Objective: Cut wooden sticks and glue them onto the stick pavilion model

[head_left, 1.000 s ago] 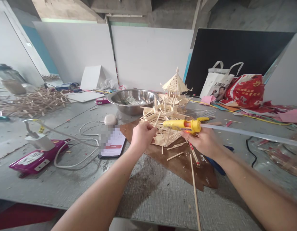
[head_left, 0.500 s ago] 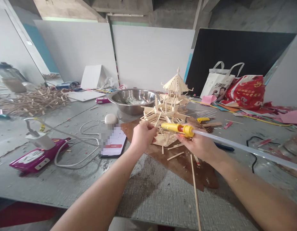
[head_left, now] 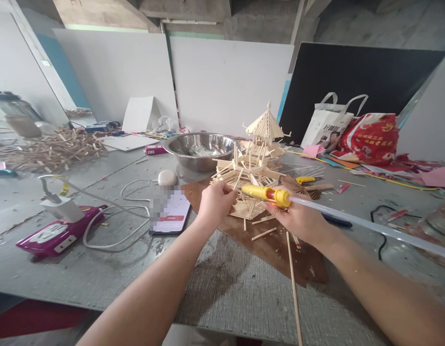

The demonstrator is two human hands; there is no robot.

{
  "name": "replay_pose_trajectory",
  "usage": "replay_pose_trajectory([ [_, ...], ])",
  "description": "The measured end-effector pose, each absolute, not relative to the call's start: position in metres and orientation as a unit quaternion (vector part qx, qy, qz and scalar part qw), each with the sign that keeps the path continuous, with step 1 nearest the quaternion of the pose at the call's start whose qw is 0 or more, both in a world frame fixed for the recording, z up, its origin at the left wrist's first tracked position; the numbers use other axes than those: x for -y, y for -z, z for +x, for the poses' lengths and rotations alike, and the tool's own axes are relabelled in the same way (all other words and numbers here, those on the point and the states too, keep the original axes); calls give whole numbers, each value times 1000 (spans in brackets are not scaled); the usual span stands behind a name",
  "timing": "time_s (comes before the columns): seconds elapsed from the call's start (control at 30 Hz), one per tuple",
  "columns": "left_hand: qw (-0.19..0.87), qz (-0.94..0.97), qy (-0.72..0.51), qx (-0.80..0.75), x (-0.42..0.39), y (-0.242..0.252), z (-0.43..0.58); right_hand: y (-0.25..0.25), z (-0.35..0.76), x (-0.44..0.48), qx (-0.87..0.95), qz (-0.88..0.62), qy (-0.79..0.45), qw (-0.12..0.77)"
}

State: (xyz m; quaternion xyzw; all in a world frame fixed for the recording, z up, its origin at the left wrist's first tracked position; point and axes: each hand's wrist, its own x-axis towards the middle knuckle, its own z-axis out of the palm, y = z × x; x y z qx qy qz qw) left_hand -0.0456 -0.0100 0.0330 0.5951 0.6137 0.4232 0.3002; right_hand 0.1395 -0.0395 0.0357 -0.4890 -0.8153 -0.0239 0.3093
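Note:
My right hand (head_left: 298,216) is wrapped round a yellow hot glue gun (head_left: 265,193), with a long clear glue stick (head_left: 363,222) running out of its back to the right. The gun's front end points left into a pavilion model (head_left: 249,168) built of thin wooden sticks. At the model's near left side, my left hand (head_left: 217,202) has thumb and forefinger pinched together on a thin wooden stick (head_left: 238,180) that slants up against the structure. Loose sticks (head_left: 264,234) lie in front on a brown sheet (head_left: 251,247) beneath the model.
Behind the model stand a steel bowl (head_left: 201,150) and a pointed stick roof (head_left: 266,126). Left are a phone (head_left: 172,214), white cable and purple power strip (head_left: 60,235). A long stick (head_left: 293,288) reaches the front edge. Bags (head_left: 370,139) sit back right.
Both hands, the glue gun and the model keep nearly the same places. The whole view has shifted very slightly.

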Motion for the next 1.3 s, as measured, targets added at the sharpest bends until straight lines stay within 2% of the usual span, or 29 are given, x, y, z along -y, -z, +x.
replay_pose_trajectory([
  [0.23, 304, 595, -429, -607, 9, -30, -45, -43, 152, 41, 791, -488, 44, 368],
  [0.7, 316, 590, -431, -605, 7, -28, -45, -49, 155, 41, 792, -475, 38, 381],
  [0.97, 283, 611, -400, -622, 9, -32, -46, -50, 156, 42, 777, -485, 30, 399],
  [1.3, 335, 609, -398, -599, 3, -30, -50, -44, 150, 28, 768, -496, 57, 400],
])
